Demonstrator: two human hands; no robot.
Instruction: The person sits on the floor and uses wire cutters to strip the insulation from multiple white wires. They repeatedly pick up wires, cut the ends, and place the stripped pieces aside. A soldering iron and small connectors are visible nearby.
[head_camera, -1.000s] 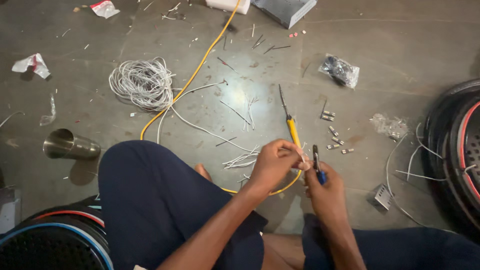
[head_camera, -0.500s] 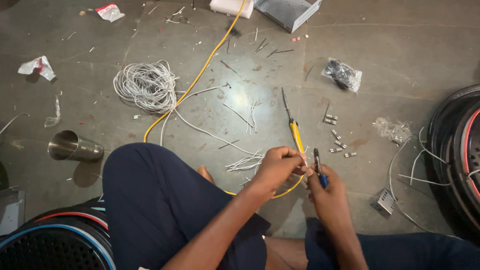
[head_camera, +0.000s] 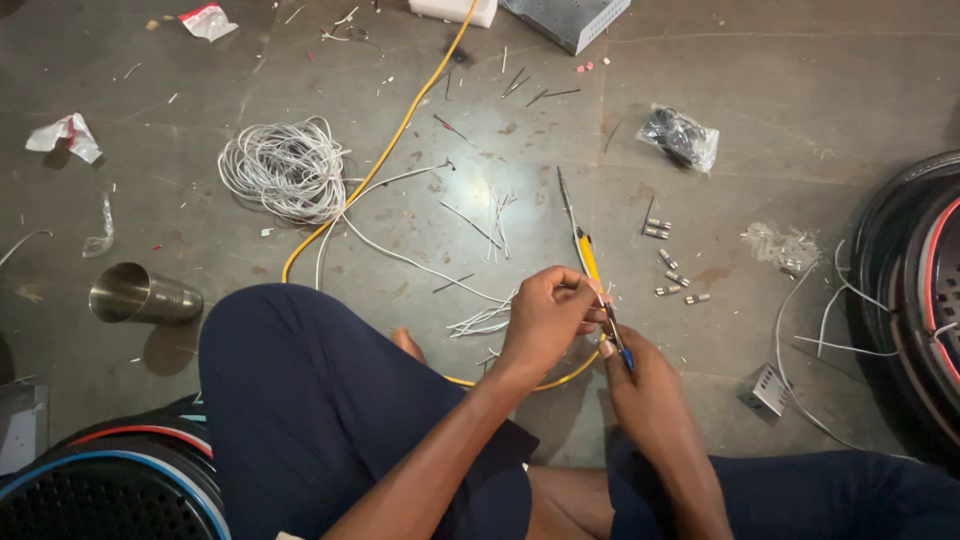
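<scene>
I'm sitting on the concrete floor (head_camera: 780, 90) with both hands together just above my knee. My left hand (head_camera: 545, 318) is curled shut, fingertips pinched on something thin at the handle end of the yellow-handled screwdriver (head_camera: 583, 245), which lies on the floor pointing away from me. Whether I'm pinching the handle itself or a bit of wire, I can't tell; the fingers cover it. My right hand (head_camera: 645, 385) is closed around a slim dark tool with a blue tip (head_camera: 620, 345), its point angled up right against my left fingertips.

Cut white wire ends (head_camera: 482, 322) lie just left of my left hand, and the white wire coil (head_camera: 283, 168) sits well off to the left beside the yellow cable (head_camera: 395, 135). Small metal connectors (head_camera: 672, 270) are scattered to the right of the screwdriver.

The risk, as I judge it: the two grips are tight together, so a slip of the tool's point could jab my left fingers. Whatever small piece I'm pinching could also drop among the floor litter. The steel cup (head_camera: 140, 295) is well clear.
</scene>
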